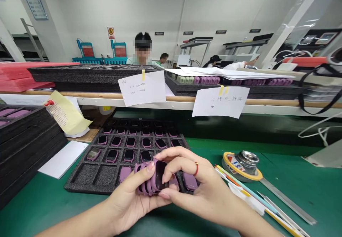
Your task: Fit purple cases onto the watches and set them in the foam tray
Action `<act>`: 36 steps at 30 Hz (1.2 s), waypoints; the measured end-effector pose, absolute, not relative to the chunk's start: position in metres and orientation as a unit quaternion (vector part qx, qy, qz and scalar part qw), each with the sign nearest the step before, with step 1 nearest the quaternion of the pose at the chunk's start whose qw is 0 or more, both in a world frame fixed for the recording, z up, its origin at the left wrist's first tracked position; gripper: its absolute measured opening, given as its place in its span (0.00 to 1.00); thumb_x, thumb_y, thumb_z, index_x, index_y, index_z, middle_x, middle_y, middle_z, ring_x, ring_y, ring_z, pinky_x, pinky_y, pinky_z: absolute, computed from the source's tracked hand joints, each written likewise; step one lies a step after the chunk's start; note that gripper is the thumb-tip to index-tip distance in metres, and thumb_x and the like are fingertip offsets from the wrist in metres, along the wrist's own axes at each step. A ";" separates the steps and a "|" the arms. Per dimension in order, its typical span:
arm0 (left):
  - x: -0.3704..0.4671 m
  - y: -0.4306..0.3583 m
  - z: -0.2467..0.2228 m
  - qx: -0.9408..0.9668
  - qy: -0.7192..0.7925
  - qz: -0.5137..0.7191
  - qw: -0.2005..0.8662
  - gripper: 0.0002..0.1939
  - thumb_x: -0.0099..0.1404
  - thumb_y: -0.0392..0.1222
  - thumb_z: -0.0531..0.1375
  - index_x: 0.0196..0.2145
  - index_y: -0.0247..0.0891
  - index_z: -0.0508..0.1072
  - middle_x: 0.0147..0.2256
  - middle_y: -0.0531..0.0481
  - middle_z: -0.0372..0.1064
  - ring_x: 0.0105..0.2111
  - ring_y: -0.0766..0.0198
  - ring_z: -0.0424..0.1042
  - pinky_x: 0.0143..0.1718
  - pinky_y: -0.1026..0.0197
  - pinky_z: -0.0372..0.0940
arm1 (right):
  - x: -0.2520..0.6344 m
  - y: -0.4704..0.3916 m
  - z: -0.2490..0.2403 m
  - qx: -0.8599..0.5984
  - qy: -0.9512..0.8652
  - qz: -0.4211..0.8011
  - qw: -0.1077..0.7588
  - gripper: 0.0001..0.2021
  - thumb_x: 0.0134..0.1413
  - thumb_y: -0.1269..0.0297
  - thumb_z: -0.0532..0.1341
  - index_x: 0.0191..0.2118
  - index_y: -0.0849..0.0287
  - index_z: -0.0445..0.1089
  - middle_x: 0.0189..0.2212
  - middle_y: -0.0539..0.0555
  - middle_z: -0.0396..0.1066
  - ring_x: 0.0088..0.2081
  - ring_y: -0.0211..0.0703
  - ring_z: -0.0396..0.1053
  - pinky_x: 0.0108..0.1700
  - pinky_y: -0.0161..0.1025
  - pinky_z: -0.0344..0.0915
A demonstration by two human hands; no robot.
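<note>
Several purple smartwatch cases (146, 187) are stacked side by side in my left hand (133, 198), its thumb pressing on the top of the row. The outermost smartwatch case (161, 174) faces right with its black screen showing. My right hand (197, 183) curls around that case, fingers and thumb at its edges and screen. Beneath both hands lies a black foam tray (85, 174) with rows of pockets, many holding purple watch cases with dark screens. Near my right hand, another purple case (190, 180) sits face down in the tray's front row.
On the right of the green table are a glass jar with a tape roll (242, 166), a steel ruler (288, 201) and several pens. Stacked foam trays (32, 148) and white paper (62, 158) stand left. A shelf (176, 100) with trays and notes crosses behind; people sit beyond.
</note>
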State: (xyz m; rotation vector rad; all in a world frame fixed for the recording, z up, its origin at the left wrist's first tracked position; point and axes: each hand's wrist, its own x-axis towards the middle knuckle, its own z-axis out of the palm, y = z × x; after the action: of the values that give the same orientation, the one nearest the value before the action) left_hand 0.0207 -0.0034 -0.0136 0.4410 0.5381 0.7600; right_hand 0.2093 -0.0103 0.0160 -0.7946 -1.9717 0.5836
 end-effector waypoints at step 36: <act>0.014 0.005 -0.031 0.290 0.027 0.287 0.913 0.20 0.64 0.48 0.67 0.50 0.35 0.78 0.44 0.40 0.79 0.42 0.57 0.81 0.21 0.78 0.67 | 0.211 -0.012 0.019 -0.311 -0.611 0.262 0.679 0.04 0.60 0.67 0.67 0.40 0.54 0.75 0.40 0.52 0.79 0.44 0.43 0.80 0.49 0.38 0.79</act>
State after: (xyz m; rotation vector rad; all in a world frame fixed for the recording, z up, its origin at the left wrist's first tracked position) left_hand 0.0139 0.0053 -0.0313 0.5976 0.0555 0.5904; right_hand 0.2108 -0.0122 0.0188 -0.6976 -1.3732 0.5885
